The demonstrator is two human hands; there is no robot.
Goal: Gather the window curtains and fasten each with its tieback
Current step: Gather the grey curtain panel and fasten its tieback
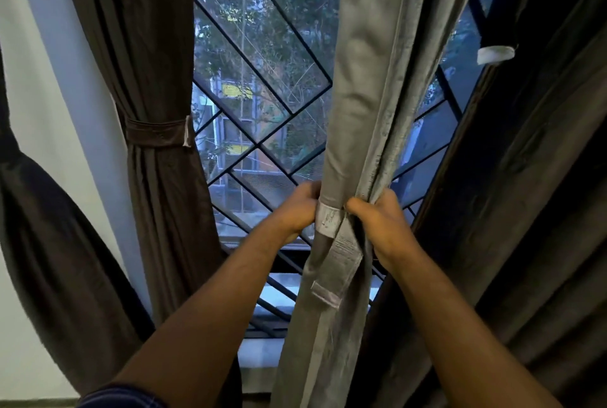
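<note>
**A:** What's nearest?

**B:** A dark blue sleeve at 7 o'clock, low in the view. Two bare forearms run up toward the middle.

**A:** And the hands?

**B:** Both are on the grey curtain, just below centre. The left hand is at the bundle's 9 o'clock side. Its fingers are curled round behind the cloth, and its thumb lies by the white end patch of the grey tieback. The right hand is at the bundle's 3 o'clock side, fingers closed tight on the gathered folds, thumb pointing at that patch.

**A:** Is the tieback fastened?

**B:** Not yet. Its loose end hangs toward 6 o'clock from the hands, flat against the curtain, with a pale strip at its tip.

**A:** Farther out?

**B:** At 9 o'clock a brown curtain is gathered and cinched by its brown tieback. A far-left curtain, also dark, bulges at the 8 o'clock edge, and there is white wall between those two. At 3 o'clock the right curtain falls in dark folds. At 1 o'clock a dark strap with a white tip juts out beside it.

**A:** And behind everything?

**B:** The window sill at 6 o'clock, then a black diagonal grille. Past the grille are trees and a building.
</note>
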